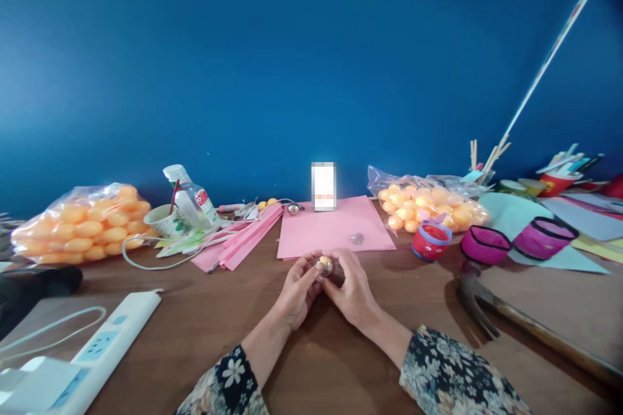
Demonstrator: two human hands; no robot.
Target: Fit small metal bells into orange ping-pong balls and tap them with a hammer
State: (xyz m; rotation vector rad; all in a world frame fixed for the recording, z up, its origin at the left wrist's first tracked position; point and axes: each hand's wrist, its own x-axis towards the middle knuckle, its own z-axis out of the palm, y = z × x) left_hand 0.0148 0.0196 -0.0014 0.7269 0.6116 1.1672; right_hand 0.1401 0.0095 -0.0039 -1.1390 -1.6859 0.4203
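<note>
My left hand (300,288) and my right hand (351,290) meet over the brown table, just in front of the pink paper. Between their fingertips is a small round ball (326,265), partly orange and partly shiny silver; the fingers of both hands are closed around it. A similar silvery ball (293,208) lies beyond, by the left edge of the paper. On the pink paper (316,237) sits a little heap of clear, glittery bits (357,238), too small to make out.
Bags of orange balls stand left (78,227) and right (418,204). Pink strips (238,240), a plastic bottle (192,194) and a paper cup (165,220) are left. A hammer (525,318), a red cup (431,241) and magenta bands (485,245) lie right. A power strip (111,337) is front left.
</note>
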